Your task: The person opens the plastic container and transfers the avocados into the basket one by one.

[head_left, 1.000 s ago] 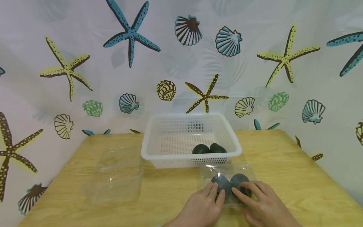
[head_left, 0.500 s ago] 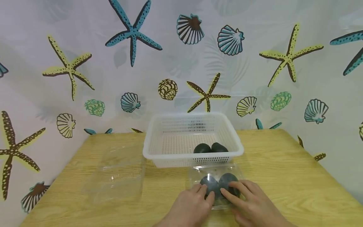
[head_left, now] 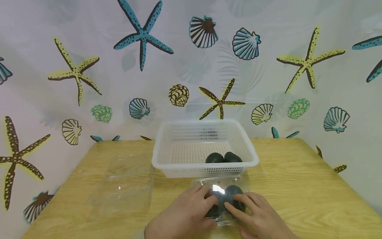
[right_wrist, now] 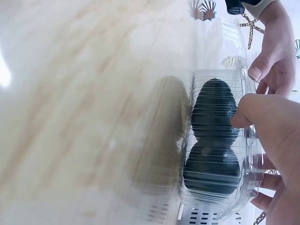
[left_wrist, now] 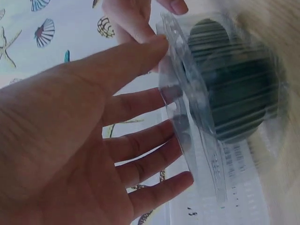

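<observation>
A clear plastic clamshell box (head_left: pixel 222 181) sits on the table with two dark green avocados (head_left: pixel 234 192) inside. My left hand (head_left: pixel 185 210) touches its lid with nearly straight fingers, the thumb at the edge, as the left wrist view shows. From the right, my right hand (head_left: pixel 256 212) pinches the box's front edge, fingers on the lid and thumb over the front wall in the right wrist view. Both avocados (right_wrist: pixel 213 112) show side by side through the ribbed wall there. Part of the left avocado is hidden behind my left fingers in the head view.
Behind the box stands a white perforated basket (head_left: pixel 206 165) holding two more dark avocados (head_left: pixel 215 157). A second clear plastic container (head_left: pixel 128 187) lies on the wooden table (head_left: pixel 298 186) at the left. A curtain (head_left: pixel 179 73) printed with starfish and shells closes off the back.
Both hands and the box with its avocados have shifted left along the table. My left hand has come further over the box's left side. The basket and the other container stay put.
</observation>
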Motion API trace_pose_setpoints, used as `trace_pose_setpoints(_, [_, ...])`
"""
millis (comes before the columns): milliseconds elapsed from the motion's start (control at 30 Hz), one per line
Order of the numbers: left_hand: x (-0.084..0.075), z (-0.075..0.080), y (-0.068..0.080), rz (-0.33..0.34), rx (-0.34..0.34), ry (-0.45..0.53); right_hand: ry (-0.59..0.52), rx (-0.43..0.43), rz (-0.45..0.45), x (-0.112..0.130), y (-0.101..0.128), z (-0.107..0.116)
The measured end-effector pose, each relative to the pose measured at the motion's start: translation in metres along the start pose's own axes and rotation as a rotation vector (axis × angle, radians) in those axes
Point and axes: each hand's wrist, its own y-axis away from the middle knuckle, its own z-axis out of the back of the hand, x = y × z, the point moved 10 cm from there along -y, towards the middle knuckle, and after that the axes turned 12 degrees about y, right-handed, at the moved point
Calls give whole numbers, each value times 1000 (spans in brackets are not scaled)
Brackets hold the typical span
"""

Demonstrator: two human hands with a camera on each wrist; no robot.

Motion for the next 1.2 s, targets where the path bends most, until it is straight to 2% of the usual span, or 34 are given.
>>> trace_pose_setpoints(67, [8, -1, 1, 36, 35, 45, -6, 6, 0, 3, -3, 0])
trace_pose_setpoints(133, [16, -4, 1, 78, 62, 48, -8, 24, -1, 6, -5, -2])
trace_pose_setpoints(267, [35, -12, 3, 205, 132, 64, 2, 83, -18, 10, -10, -5])
trace_pose_setpoints(333, [41, -14, 3, 243, 154, 59, 1, 103, -22, 10, -10, -6])
trace_pose_setpoints(433, [44, -15, 2, 245, 158, 52, -34, 106, -40, 6, -9, -5])
trace_pose_setpoints(567, [43, -15, -1, 227, 151, 21, -212, 49, -81, -6, -7, -1])
trace_pose_setpoints(667, [43, -15, -2, 228, 158, 15, -308, 15, -141, -17, -3, 0])
trace_pose_setpoints(733, [43, -14, -3, 217, 149, 7, -308, 31, -214, -25, 2, -3])
trace_pose_setpoints(867, [42, -14, -4, 198, 141, 7, -320, 151, -390, -40, 14, -17])
trace_pose_setpoints(1067, [41, -17, -4, 201, 158, -34, -565, 411, -589, -48, 27, -42])
trace_pose_setpoints(1200, [37, -23, -4, 230, 188, -84, -675, 515, -654, -48, 32, -52])
